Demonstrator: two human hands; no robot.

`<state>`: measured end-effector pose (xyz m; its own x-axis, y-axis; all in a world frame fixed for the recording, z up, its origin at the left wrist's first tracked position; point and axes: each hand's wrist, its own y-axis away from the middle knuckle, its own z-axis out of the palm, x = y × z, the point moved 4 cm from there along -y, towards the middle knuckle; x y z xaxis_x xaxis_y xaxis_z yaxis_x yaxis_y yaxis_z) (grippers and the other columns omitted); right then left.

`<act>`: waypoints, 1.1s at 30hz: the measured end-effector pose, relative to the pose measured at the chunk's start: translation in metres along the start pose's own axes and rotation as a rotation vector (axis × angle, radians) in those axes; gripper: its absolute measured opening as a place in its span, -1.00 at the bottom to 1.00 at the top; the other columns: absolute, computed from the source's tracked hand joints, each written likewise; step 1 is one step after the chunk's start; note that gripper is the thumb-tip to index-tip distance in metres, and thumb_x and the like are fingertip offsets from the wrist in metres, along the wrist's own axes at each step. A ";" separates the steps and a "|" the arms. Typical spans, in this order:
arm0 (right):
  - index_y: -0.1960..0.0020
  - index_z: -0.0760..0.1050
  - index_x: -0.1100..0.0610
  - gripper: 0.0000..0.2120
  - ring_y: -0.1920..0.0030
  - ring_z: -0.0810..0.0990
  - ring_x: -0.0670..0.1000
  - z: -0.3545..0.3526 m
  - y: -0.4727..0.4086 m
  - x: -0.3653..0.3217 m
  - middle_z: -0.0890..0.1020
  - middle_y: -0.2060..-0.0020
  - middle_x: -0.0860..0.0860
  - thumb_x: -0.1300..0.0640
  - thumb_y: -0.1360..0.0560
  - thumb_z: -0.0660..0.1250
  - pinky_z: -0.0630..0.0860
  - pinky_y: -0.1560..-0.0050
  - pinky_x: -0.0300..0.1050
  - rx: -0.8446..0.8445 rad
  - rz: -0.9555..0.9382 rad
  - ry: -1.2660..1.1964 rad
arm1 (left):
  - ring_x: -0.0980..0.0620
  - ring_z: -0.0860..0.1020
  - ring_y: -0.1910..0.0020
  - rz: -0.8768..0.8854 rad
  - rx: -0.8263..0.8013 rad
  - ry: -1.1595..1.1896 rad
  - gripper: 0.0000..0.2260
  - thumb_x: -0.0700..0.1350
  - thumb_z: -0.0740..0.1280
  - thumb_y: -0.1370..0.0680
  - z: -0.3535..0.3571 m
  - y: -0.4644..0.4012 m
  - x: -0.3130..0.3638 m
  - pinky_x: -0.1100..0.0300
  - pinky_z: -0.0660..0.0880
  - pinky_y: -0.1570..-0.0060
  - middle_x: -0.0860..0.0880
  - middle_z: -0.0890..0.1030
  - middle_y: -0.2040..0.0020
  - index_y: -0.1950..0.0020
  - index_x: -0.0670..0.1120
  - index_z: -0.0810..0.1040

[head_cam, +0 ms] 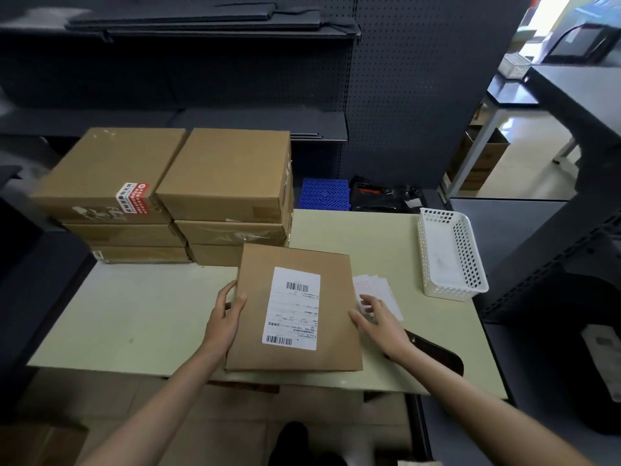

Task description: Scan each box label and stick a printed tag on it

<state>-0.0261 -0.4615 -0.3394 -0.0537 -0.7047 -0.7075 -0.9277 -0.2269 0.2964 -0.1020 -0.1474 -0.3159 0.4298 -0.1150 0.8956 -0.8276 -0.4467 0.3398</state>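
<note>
Basket [470,264] beside labelled box [255,331], hands [224,317] alongside.

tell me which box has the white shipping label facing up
The single box at the table's near edge, held by the left hand. The stacked boxes behind it show no such label.

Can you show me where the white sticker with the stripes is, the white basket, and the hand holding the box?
white sticker [293,308]: head view, middle of the label.
white basket [470,260]: head view, right side wall.
left hand [224,317]: head view, back of the hand.
</note>
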 end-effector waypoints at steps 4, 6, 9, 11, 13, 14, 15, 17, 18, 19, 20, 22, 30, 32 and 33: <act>-0.49 0.18 0.05 -0.37 -0.23 0.46 -0.08 0.020 -0.003 -0.012 0.43 -0.31 -0.05 -0.18 -0.53 0.26 0.42 -0.25 -0.02 -0.057 0.022 0.050 | -0.05 0.60 0.01 -0.032 -0.094 -0.029 -0.72 0.09 0.21 -0.60 -0.012 -0.016 -0.006 0.00 0.52 -0.06 -0.09 0.62 -0.05 -0.30 0.21 0.35; -0.49 0.18 0.06 -0.40 -0.14 0.48 -0.09 0.027 -0.001 -0.016 0.44 -0.29 -0.03 -0.15 -0.55 0.25 0.43 -0.20 -0.09 -0.076 0.014 0.061 | -0.05 0.59 -0.01 -0.051 -0.130 -0.046 -0.75 0.11 0.20 -0.59 -0.016 -0.023 -0.013 -0.02 0.50 -0.11 -0.07 0.61 -0.07 -0.27 0.24 0.34; -0.48 0.19 0.07 -0.41 -0.07 0.49 -0.11 0.031 -0.002 -0.022 0.43 -0.28 -0.01 -0.12 -0.55 0.27 0.43 -0.09 -0.18 -0.066 0.028 0.029 | -0.08 0.58 -0.05 -0.077 -0.154 -0.074 -0.72 0.12 0.18 -0.60 -0.018 -0.034 -0.025 -0.05 0.49 -0.13 -0.08 0.58 -0.13 -0.31 0.23 0.30; -0.48 0.20 0.08 -0.42 -0.06 0.51 -0.10 0.032 -0.004 -0.025 0.42 -0.29 0.00 -0.10 -0.55 0.28 0.40 -0.02 -0.21 -0.060 0.032 0.033 | -0.10 0.57 -0.07 -0.084 -0.172 -0.095 -0.64 0.15 0.19 -0.59 -0.018 -0.040 -0.031 -0.09 0.49 -0.15 -0.09 0.55 -0.19 -0.37 0.20 0.24; -0.47 0.21 0.08 -0.42 -0.05 0.52 -0.10 0.035 -0.006 -0.028 0.42 -0.29 -0.01 -0.09 -0.55 0.29 0.35 0.03 -0.22 -0.055 0.036 0.047 | -0.12 0.57 -0.08 -0.086 -0.199 -0.116 -0.54 0.21 0.22 -0.53 -0.017 -0.045 -0.036 -0.12 0.47 -0.18 -0.08 0.53 -0.22 -0.39 0.19 0.18; -0.47 0.21 0.08 -0.42 -0.05 0.52 -0.10 0.036 -0.007 -0.029 0.42 -0.28 -0.02 -0.10 -0.55 0.29 0.34 0.04 -0.23 -0.051 0.040 0.048 | -0.13 0.56 -0.10 -0.082 -0.203 -0.127 -0.52 0.19 0.22 -0.53 -0.016 -0.047 -0.039 -0.14 0.46 -0.19 -0.08 0.52 -0.24 -0.40 0.19 0.16; -0.47 0.22 0.07 -0.42 -0.04 0.53 -0.10 0.038 -0.008 -0.029 0.42 -0.28 -0.03 -0.11 -0.54 0.29 0.35 0.05 -0.22 -0.043 0.042 0.044 | -0.14 0.56 -0.12 -0.067 -0.200 -0.135 -0.54 0.13 0.23 -0.56 -0.016 -0.048 -0.040 -0.14 0.45 -0.20 -0.10 0.50 -0.27 -0.41 0.16 0.15; -0.46 0.23 0.05 -0.43 -0.04 0.54 -0.10 0.042 -0.009 -0.028 0.42 -0.27 -0.05 -0.11 -0.53 0.30 0.40 0.03 -0.20 -0.022 0.043 0.020 | -0.14 0.53 -0.18 -0.008 -0.188 -0.159 -0.53 0.01 0.25 -0.59 -0.015 -0.050 -0.040 -0.11 0.44 -0.23 -0.13 0.47 -0.33 -0.45 0.08 0.15; -0.45 0.24 0.05 -0.43 -0.04 0.53 -0.10 0.044 -0.009 -0.027 0.43 -0.27 -0.06 -0.12 -0.53 0.30 0.44 -0.01 -0.17 -0.011 0.043 0.003 | -0.13 0.51 -0.22 0.036 -0.175 -0.185 -0.51 0.00 0.27 -0.58 -0.015 -0.051 -0.038 -0.09 0.43 -0.24 -0.13 0.45 -0.35 -0.46 0.04 0.15; -0.45 0.24 0.05 -0.43 -0.04 0.53 -0.09 0.045 -0.009 -0.026 0.43 -0.25 -0.07 -0.11 -0.53 0.30 0.47 -0.05 -0.14 -0.003 0.042 -0.013 | -0.13 0.48 -0.25 0.073 -0.156 -0.218 -0.46 0.03 0.30 -0.55 -0.015 -0.053 -0.037 -0.08 0.42 -0.25 -0.13 0.43 -0.37 -0.47 0.01 0.16; -0.44 0.25 0.05 -0.44 -0.05 0.53 -0.09 0.047 -0.009 -0.025 0.43 -0.23 -0.09 -0.10 -0.53 0.31 0.49 -0.07 -0.12 0.001 0.044 -0.032 | -0.13 0.45 -0.28 0.100 -0.138 -0.260 -0.41 0.08 0.30 -0.52 -0.014 -0.055 -0.035 -0.08 0.41 -0.26 -0.13 0.41 -0.38 -0.48 0.01 0.15; -0.41 0.30 0.02 -0.48 -0.06 0.54 -0.06 0.047 -0.009 -0.024 0.45 -0.18 -0.13 -0.07 -0.52 0.34 0.50 -0.10 -0.10 0.006 0.058 -0.101 | -0.15 0.41 -0.31 0.136 -0.105 -0.349 -0.38 0.11 0.29 -0.53 -0.011 -0.056 -0.033 -0.07 0.39 -0.25 -0.12 0.35 -0.41 -0.51 0.03 0.10; -0.08 0.55 0.03 -0.82 0.03 0.62 0.05 0.016 -0.018 0.020 0.60 0.10 -0.11 0.00 -0.52 0.37 0.52 0.03 -0.03 0.312 0.262 -0.385 | -0.09 0.41 -0.30 0.167 0.009 -0.381 -0.40 0.11 0.31 -0.54 -0.007 -0.052 -0.039 -0.01 0.40 -0.16 -0.06 0.37 -0.39 -0.50 0.12 0.12; -0.09 0.54 0.06 -0.80 0.05 0.61 0.03 0.005 -0.025 0.026 0.59 0.12 -0.10 0.02 -0.51 0.38 0.48 0.09 -0.09 0.341 0.301 -0.332 | -0.08 0.41 -0.31 0.187 0.021 -0.381 -0.38 0.12 0.32 -0.53 -0.007 -0.054 -0.038 -0.02 0.42 -0.16 -0.06 0.38 -0.39 -0.50 0.11 0.12; -0.10 0.53 0.07 -0.79 0.04 0.61 0.03 0.003 -0.031 0.031 0.59 0.11 -0.08 0.03 -0.50 0.39 0.48 0.09 -0.09 0.332 0.315 -0.306 | -0.07 0.41 -0.31 0.194 0.026 -0.374 -0.38 0.11 0.33 -0.52 -0.007 -0.054 -0.038 -0.02 0.42 -0.16 -0.06 0.39 -0.39 -0.51 0.10 0.13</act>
<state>0.0003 -0.4741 -0.3724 -0.4063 -0.4653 -0.7864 -0.9136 0.2223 0.3405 -0.0763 -0.1128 -0.3663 0.3727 -0.5114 0.7743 -0.8986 -0.4071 0.1636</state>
